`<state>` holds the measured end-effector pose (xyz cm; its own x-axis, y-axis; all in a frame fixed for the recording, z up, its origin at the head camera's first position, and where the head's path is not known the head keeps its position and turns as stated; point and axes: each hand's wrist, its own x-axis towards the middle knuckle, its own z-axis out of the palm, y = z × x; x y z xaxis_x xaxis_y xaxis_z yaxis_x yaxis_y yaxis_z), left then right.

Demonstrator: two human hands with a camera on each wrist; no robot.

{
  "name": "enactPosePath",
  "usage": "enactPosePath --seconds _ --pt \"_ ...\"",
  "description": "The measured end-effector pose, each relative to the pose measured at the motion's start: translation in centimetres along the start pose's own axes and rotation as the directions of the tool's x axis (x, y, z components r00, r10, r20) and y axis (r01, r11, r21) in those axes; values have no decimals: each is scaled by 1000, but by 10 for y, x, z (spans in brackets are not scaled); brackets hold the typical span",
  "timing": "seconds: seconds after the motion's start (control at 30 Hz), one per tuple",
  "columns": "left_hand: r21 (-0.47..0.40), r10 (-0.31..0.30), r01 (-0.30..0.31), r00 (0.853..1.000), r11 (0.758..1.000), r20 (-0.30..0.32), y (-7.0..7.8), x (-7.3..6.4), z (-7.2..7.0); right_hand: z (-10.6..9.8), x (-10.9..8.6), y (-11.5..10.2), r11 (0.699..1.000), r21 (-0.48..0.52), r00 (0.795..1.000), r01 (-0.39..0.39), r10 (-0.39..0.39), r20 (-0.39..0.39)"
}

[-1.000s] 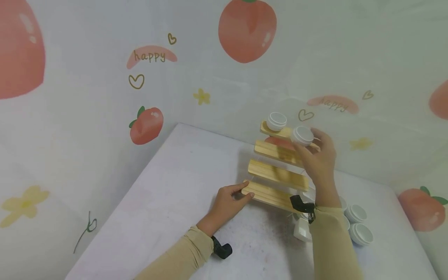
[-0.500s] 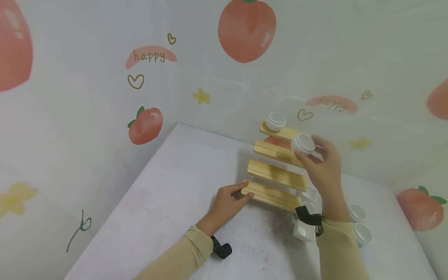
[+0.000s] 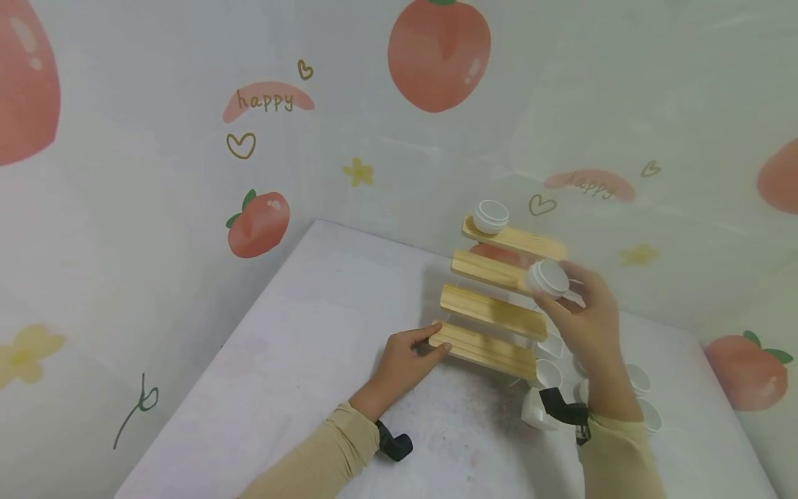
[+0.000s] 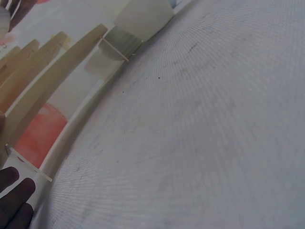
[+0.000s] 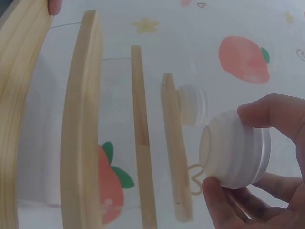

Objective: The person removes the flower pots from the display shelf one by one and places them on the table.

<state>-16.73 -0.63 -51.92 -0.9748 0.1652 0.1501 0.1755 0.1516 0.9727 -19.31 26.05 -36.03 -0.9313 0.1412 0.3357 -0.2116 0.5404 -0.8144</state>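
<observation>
A stepped wooden rack (image 3: pixel 492 310) has its boards rising toward the back wall. My left hand (image 3: pixel 405 360) pinches the left end of the lowest board. In my right hand (image 3: pixel 589 315) is a small white bowl (image 3: pixel 548 278), gripped between thumb and fingers. That bowl is at the right end of the second board from the top; whether it touches the board cannot be told from the head view. The right wrist view has the held bowl (image 5: pixel 236 148) apart from the boards. Another white bowl (image 3: pixel 491 216) stands on the left end of the top board.
Right of the rack, several white bowls (image 3: pixel 639 378) and a white square-sided vessel (image 3: pixel 537 409) stand on the white table (image 3: pixel 299 333), partly behind my right arm. A patterned wall (image 3: pixel 386 138) rises close behind the rack.
My right hand has moved down and to the right with the bowl, away from the top board. The left hand has stayed at the lowest board.
</observation>
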Motion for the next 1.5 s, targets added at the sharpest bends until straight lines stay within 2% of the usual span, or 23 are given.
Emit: enactPosePath --seconds 0.13,0.37,0.53,0.93,1.27,1.5 --pt "9 -7 7 1000 1000 0 -1 0 0 -4 -6 2 999 -32 1000 0 0 16" --pt "4 -17 17 1000 1000 0 1 -1 0 -12 -14 8 995 -90 997 -43 48 54" --pt "-4 -27 27 1000 1000 6 3 -2 1 -18 -25 14 992 -123 996 -30 41 83" --pt "18 -6 6 1000 1000 1 3 -1 1 -27 -42 26 986 -165 996 3 13 93" --pt "7 -19 19 1000 1000 -1 4 -2 0 -32 -51 33 977 -213 994 4 18 104" --pt "17 -17 17 1000 1000 -9 5 -1 0 -34 -58 36 980 -201 994 -12 32 100"
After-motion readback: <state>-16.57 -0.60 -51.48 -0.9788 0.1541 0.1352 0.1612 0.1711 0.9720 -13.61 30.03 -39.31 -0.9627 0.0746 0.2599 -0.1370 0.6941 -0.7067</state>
